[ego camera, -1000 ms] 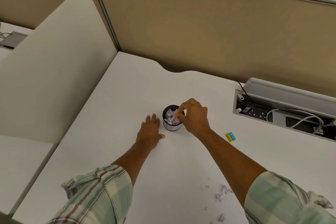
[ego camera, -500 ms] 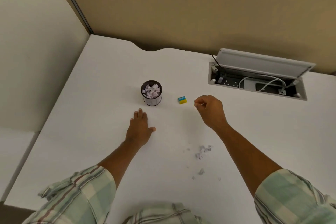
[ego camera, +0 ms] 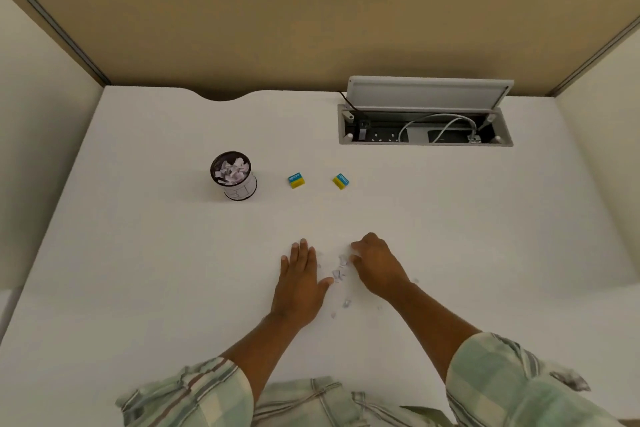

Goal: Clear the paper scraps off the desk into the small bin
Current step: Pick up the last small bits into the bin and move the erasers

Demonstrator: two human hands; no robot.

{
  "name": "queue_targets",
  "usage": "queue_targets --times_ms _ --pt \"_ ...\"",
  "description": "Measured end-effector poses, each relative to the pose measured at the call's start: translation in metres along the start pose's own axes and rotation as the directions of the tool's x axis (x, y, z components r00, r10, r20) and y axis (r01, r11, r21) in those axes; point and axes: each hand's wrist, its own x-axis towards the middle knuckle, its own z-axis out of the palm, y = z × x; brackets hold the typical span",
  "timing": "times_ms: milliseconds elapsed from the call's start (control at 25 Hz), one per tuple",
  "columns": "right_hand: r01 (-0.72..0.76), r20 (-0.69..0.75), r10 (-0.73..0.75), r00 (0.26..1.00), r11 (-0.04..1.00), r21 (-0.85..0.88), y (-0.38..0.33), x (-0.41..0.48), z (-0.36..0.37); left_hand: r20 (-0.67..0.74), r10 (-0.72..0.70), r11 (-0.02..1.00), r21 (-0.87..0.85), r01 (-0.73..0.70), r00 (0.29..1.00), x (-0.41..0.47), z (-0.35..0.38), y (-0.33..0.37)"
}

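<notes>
A small black bin (ego camera: 242, 189) with a white label stands on the white desk (ego camera: 156, 253) at the left. It is full of white paper scraps (ego camera: 231, 170). Several small loose scraps (ego camera: 338, 273) lie on the desk near me, between my hands. My left hand (ego camera: 300, 282) rests flat on the desk just left of them, fingers together and holding nothing. My right hand (ego camera: 375, 267) is just right of them, its fingers curled down with the tips at the scraps. Whether it grips any scrap is hidden by the fingers.
Two small blue-and-yellow erasers (ego camera: 296, 180) (ego camera: 341, 181) lie to the right of the bin. An open cable box (ego camera: 424, 130) with sockets, wires and a raised lid is sunk into the desk at the back right. Partition walls enclose the desk on three sides.
My right hand left the bin and came back towards me to the loose scraps. My left hand slid from beside the bin to the scraps' left side. The view tilted down.
</notes>
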Motion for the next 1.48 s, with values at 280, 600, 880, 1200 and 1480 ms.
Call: queue_targets --times_ms 280,600,880,1200,1480 --pt "0.248 0.037 -0.246 0.969 0.945 -0.214 -0.001 -0.025 0.024 0.087 0.189 0.977 0.082 -0.196 0.978 -0.018 0.012 0.012" --pt "0.024 -0.219 0.01 0.976 0.988 0.154 0.041 -0.064 0.011 -0.073 0.171 0.981 -0.081 -0.177 0.983 -0.045 0.022 -0.004" --pt "-0.426 -0.179 0.436 0.882 0.9 0.092 0.074 -0.076 -0.004 -0.03 -0.014 1.0 -0.015 0.014 0.999 -0.05 0.017 0.009" --pt "-0.132 -0.004 0.134 0.991 0.984 0.118 0.003 -0.063 0.037 -0.011 -0.075 0.985 -0.154 0.072 0.997 -0.026 0.017 0.044" --pt "-0.061 -0.029 0.062 0.998 0.998 0.008 -0.01 -0.054 0.048 0.005 -0.032 0.946 -0.323 0.032 0.999 0.003 0.006 0.032"
